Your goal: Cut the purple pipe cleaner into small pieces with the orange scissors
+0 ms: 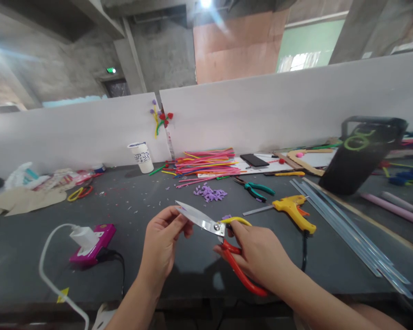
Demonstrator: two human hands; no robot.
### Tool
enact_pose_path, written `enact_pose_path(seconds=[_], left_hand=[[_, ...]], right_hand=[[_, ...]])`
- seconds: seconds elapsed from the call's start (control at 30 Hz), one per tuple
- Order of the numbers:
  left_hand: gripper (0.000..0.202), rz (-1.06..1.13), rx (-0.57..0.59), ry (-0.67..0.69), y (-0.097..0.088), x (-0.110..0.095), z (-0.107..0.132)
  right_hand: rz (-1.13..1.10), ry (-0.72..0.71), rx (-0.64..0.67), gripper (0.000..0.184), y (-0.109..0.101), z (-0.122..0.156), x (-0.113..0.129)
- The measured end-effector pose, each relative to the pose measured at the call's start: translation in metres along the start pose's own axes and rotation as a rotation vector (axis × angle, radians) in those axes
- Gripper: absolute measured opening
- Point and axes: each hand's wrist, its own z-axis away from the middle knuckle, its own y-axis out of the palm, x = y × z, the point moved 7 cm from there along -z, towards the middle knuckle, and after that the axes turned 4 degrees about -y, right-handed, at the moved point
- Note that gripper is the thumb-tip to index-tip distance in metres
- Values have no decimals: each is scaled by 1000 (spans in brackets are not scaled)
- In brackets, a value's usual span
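Observation:
My right hand [258, 252] is wrapped round the handles of a pair of scissors [206, 222], one handle yellow and the other red. The silver blades point left, over the tabletop, and look nearly closed. At their tip, my left hand [165, 233] pinches with thumb and forefinger. A speck of purple shows there by the blade; most of that small piece is hidden by the fingers and blade. Just beyond the scissors lies a pile of short purple pieces [211, 193]. Behind it is a bundle of pink, red and yellow pipe cleaners [206, 161].
Right of the hands lie green-handled pliers [259, 188], a yellow glue gun [294, 211] and clear glue sticks [347, 233]. A tall black container [361, 156] stands behind them. Leftward are a magenta power strip [94, 245], a white cup [141, 158] and another pair of scissors [80, 193].

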Motion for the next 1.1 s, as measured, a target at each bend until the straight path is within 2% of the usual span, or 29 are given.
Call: enact_pose_path(seconds=[0.7,0.77,0.83,1.03,1.1], left_hand=[[7,-10,-13,-34,-5,-1,-1],[8,-12,2,-54,-3,1,-2],[8,-20,43,-97,1,5,-2],[9,-65,274,-256,26,23,6],[10,-98,332,-327,32,31,10]], right_hand=[[11,-3,-41,40,-2,0,0],[-85,39,-30,37,-2,-1,-3],[-271,90,-13,33,-1,-3,-5],[-917,230,-85,20,-2,-10,-8],[-1117,308,-47,17,4,-11,-9]])
